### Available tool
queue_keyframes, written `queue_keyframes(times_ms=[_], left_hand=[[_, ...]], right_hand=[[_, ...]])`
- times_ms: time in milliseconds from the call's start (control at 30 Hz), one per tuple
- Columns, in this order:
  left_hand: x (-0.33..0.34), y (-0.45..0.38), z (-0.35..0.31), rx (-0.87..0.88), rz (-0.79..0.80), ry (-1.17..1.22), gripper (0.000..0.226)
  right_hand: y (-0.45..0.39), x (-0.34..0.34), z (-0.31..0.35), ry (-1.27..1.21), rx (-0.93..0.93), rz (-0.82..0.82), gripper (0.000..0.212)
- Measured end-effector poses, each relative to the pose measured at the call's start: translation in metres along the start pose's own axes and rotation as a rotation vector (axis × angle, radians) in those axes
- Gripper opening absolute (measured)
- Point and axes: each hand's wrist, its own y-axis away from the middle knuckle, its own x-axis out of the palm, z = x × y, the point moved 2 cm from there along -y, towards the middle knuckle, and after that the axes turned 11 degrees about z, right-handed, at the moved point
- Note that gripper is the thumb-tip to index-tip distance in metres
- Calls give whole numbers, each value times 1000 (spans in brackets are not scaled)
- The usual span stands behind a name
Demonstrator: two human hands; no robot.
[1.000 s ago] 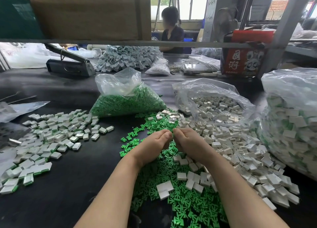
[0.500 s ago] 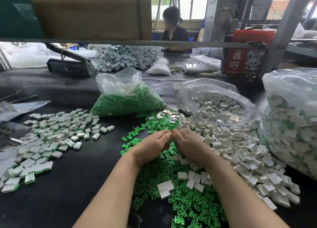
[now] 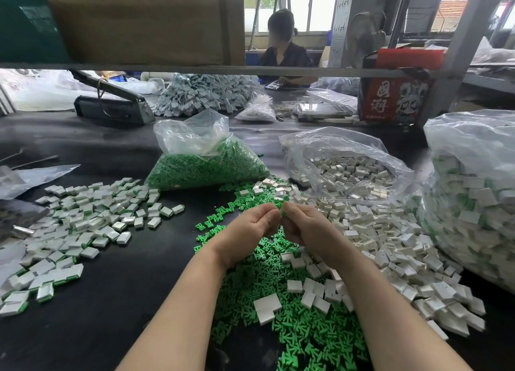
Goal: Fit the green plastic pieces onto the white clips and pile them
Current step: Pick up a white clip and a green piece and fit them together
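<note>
- Green plastic piece (image 3: 284,205) – only a sliver visible – pinched at the fingertips of the right hand (image 3: 306,225), above the middle of the black table (image 3: 111,329).
- Left hand (image 3: 248,231) curled, thumb and fingers meeting the right hand's fingertips; whether a white clip sits inside its grasp cannot be told.
- Loose green pieces (image 3: 267,276) spread under both wrists, running from the table's middle to its near edge.
- Loose white clips (image 3: 390,239) heaped just right of the green spread, a few lying on top of it.
- Pile of finished clips (image 3: 83,225) – white with green edges showing – toward the left edge, well apart from the hands.
- Clear bag of green pieces (image 3: 206,167), mouth open, beyond the hands near the middle of the table.
- Clear bag of white clips (image 3: 348,169) beside it to the right, spilling onto the loose heap.
- Large bag of assembled clips (image 3: 473,203) at the right edge.
- Grey bag sealer (image 3: 111,105) toward the far left, lever raised.
- Red printed carton (image 3: 395,91) at the far right, against a metal post.
- Another person (image 3: 284,50) seated beyond the far edge, near the windows.
</note>
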Motion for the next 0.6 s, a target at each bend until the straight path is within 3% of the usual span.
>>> queue_keyframes(times_ms=[300, 467, 600], left_hand=[[-7, 4, -22, 179, -160, -196, 19], [-4, 4, -28, 235, -224, -97, 19], [3, 1, -29, 278, -221, 13, 27]], right_hand=[[6, -7, -2, -334, 83, 155, 45], [5, -4, -4, -400, 88, 283, 58], [2, 2, 0, -545, 9, 304, 52]])
